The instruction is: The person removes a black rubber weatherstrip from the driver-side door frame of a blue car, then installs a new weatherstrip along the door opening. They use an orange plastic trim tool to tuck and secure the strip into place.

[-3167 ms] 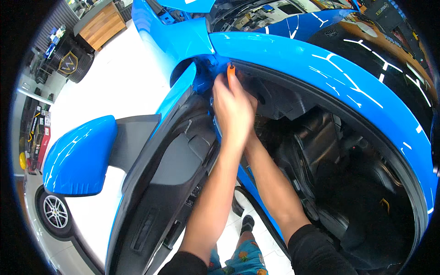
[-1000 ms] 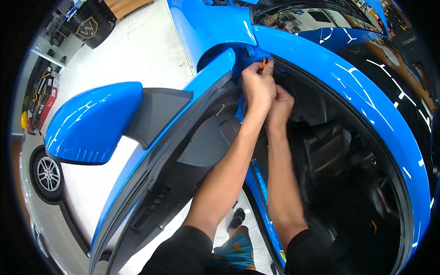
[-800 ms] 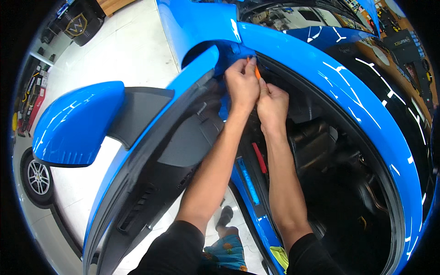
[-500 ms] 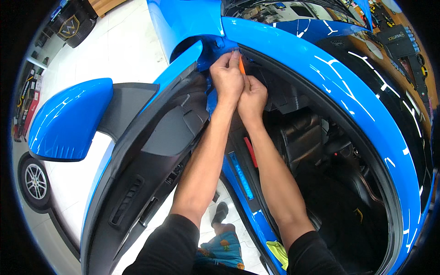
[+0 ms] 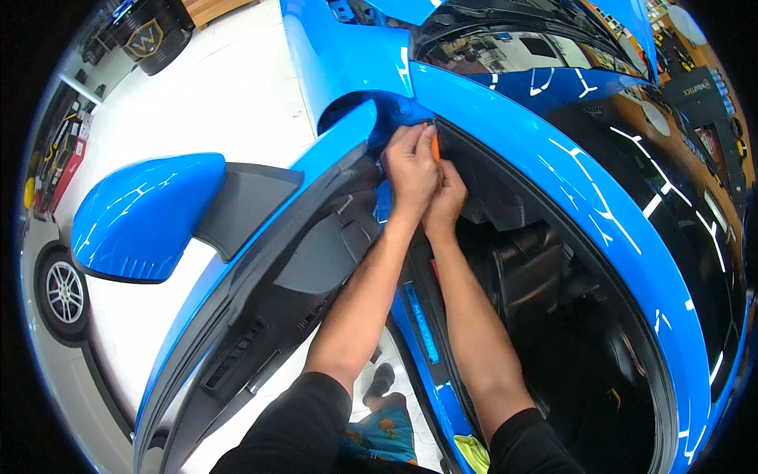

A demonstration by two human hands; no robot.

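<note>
Both my hands are closed together at the front upper corner of a blue car's open doorway, where the door frame meets the body. A slim orange tool (image 5: 435,148) shows between them; its exact kind is hidden by my fingers. My left hand (image 5: 412,172) pinches its upper part, thumb along it, with the tip against the door jamb (image 5: 407,110). Just below and to the right, my right hand (image 5: 448,197) is curled around its lower end. Black rubber seal (image 5: 505,170) runs down from beside the fingers.
To the left stands the open door (image 5: 316,253) with its blue mirror (image 5: 150,213). A blue sill (image 5: 421,324) and a dark seat (image 5: 537,268) lie below and right. Yellow-green cloth (image 5: 471,454) rests on the sill. A black drum (image 5: 150,39) and another car's wheel (image 5: 65,292) are farther off.
The view has shifted, so the car and my hands appear lower and farther right. My hands stay together at the same corner, and more of the orange tool shows.
</note>
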